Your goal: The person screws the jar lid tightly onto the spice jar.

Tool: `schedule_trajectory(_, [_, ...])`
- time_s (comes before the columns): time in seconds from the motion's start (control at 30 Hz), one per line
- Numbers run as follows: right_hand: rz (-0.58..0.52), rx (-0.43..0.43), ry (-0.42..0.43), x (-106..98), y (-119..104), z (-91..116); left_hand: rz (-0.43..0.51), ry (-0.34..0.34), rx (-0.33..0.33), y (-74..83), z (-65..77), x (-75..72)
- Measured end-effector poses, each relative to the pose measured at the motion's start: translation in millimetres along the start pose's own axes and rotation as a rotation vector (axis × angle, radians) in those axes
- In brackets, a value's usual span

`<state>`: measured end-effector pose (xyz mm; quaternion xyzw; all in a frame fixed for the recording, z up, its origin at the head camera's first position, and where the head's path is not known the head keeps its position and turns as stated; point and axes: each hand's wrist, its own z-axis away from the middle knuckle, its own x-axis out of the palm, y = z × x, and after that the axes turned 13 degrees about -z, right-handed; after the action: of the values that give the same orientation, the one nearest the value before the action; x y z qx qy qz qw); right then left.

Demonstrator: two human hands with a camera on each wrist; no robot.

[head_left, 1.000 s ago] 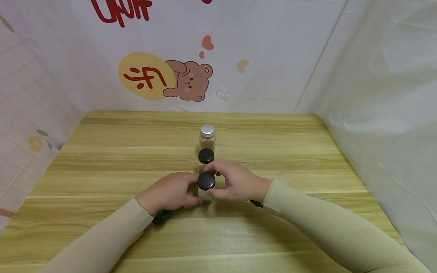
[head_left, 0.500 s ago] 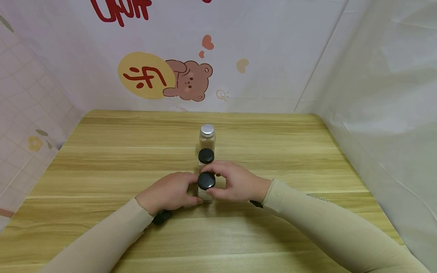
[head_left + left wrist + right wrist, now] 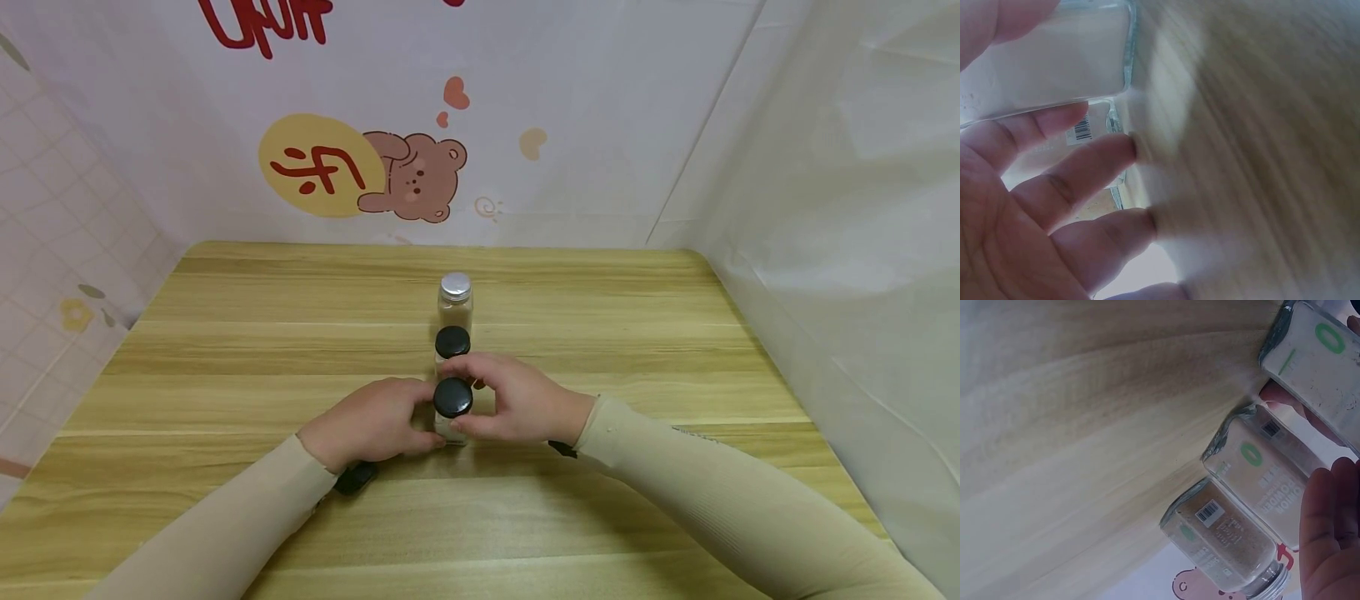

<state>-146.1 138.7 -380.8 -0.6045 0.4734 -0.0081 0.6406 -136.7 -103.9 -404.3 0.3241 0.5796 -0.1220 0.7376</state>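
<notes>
Three square glass spice jars stand in a line running away from me. The nearest, a black-lidded jar [image 3: 453, 397] of pale powder, is between both hands. My left hand [image 3: 371, 421] grips its lower body, thumb in front and a finger behind; in the left wrist view its other fingers spread near the table. My right hand [image 3: 517, 400] curls thumb and fingers round the same jar just under the lid. Directly behind is a second black-lidded jar [image 3: 453, 342], labelled "POWDER" [image 3: 1266, 469] in the right wrist view. Farthest back stands a silver-lidded jar [image 3: 455, 304] with brownish powder.
The jars stand on a wood-grain table [image 3: 600, 317]. A white printed backdrop [image 3: 585, 183] with a cartoon bear rises along the far edge, and pale sheeting [image 3: 840, 250] hangs at the right. A small black object [image 3: 356, 477] shows beside my left wrist.
My right fingertips have shifted slightly left round the near jar. The left hand and the two jars behind look unmoved.
</notes>
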Motion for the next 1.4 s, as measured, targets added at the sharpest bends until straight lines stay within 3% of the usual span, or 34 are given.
schedule_trajectory(0.23, [-0.038,-0.054,0.008,1.1,2.9,0.3,0.011,-0.012,-0.009,-0.1,0.3,-1.1])
schedule_trajectory(0.43, [-0.107,0.005,0.019,3.1,3.7,0.7,0.018,-0.012,-0.011,1.0,-0.1,-1.2])
schedule_trajectory(0.57, [-0.096,0.024,0.018,3.0,3.3,0.9,0.006,-0.012,-0.01,1.0,-0.5,-1.2])
schedule_trajectory(0.9, [-0.088,-0.052,0.019,4.1,5.3,1.5,0.015,-0.03,-0.042,1.9,0.1,-2.0])
schedule_trajectory(1.17, [-0.104,-0.001,0.019,3.9,3.4,2.1,0.028,-0.026,-0.031,2.5,0.1,-2.5])
schedule_trajectory(1.4, [-0.086,-0.047,0.017,3.4,4.3,1.9,0.032,-0.027,-0.038,3.0,0.3,-2.6])
